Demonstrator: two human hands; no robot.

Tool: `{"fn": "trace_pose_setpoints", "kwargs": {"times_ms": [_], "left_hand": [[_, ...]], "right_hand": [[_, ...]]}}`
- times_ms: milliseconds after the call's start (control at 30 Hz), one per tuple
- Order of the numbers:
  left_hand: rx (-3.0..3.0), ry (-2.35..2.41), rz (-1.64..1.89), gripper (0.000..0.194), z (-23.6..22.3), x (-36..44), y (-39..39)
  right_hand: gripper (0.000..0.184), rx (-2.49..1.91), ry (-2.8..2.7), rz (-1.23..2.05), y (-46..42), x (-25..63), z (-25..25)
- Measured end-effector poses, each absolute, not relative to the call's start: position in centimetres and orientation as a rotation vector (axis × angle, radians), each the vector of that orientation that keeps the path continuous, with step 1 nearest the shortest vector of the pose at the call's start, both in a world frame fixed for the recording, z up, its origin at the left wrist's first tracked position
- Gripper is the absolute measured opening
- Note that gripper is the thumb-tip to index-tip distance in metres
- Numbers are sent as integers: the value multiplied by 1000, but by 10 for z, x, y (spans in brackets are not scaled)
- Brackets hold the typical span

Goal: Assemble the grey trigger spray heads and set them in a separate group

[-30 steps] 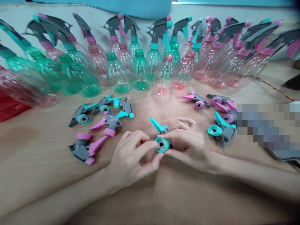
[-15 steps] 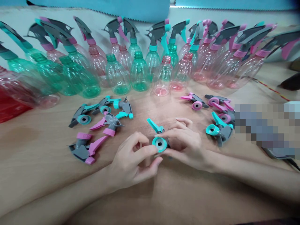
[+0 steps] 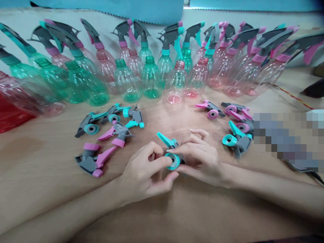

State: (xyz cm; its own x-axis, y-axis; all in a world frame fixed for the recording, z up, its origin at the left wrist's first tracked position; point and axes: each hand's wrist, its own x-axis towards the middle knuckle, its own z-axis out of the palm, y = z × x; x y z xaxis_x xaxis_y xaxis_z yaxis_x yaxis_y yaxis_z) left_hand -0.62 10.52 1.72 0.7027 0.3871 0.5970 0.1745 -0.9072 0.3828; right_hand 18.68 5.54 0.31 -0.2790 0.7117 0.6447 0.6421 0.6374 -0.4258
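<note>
A trigger spray head with a grey body and turquoise trigger (image 3: 164,139) is held in my right hand (image 3: 199,155), pinched between the fingers and thumb. Its turquoise screw collar (image 3: 176,163) faces me. My left hand (image 3: 144,168) reaches in from the left, its index fingertip at the collar's opening and covering part of it. The left thumb is apart from that finger, just below the collar, and the other left fingers are curled. Loose spray heads lie on both sides: a pink-collared one (image 3: 92,160) at left and a turquoise one (image 3: 238,140) at right.
Behind the hands stand rows of clear green bottles (image 3: 151,79) and pink bottles (image 3: 175,84), some uncapped, others with spray heads fitted. A red object (image 3: 12,114) sits at far left. A pixelated patch (image 3: 286,141) and a cable (image 3: 293,94) are at right.
My left index fingertip has moved from the collar's left edge onto its opening. The spray head has tilted and shifted slightly down in my right hand.
</note>
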Motion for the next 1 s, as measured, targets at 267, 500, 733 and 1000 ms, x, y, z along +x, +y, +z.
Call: {"fn": "trace_pose_setpoints", "kwargs": {"times_ms": [267,500,733,1000], "left_hand": [[2534,317,978,18,15,-11,106],[2510,391,886,25,15,-10,104],[2424,509,979,26,17,-8,102],[2524,497,890,29,17,-8,103]], "right_hand": [[23,-1053,-1998,77,55,185,6],[26,-1102,-1990,88,55,188,5],[24,-1055,-2001,96,55,187,5],[26,-1072,-2009,111,55,188,4]]}}
